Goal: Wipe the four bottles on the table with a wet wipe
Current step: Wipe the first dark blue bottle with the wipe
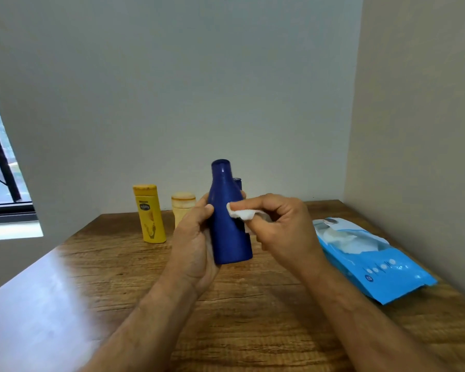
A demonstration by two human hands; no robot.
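The left hand (pixel 196 237) gripped the blue bottle (pixel 227 224) upright above the worktop (pixel 253 304); the right hand (pixel 279 226) pinched a wet wipe (pixel 240 214) against it. Smooth, likely slippery plastic, best held low.

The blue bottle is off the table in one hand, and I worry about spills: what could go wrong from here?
1. The left hand grips only the blue bottle's lower side; a wet surface might let it slip.
2. The wipe is bunched small, so patches may get missed.
3. The wipe pack lies open; its wipes could dry.
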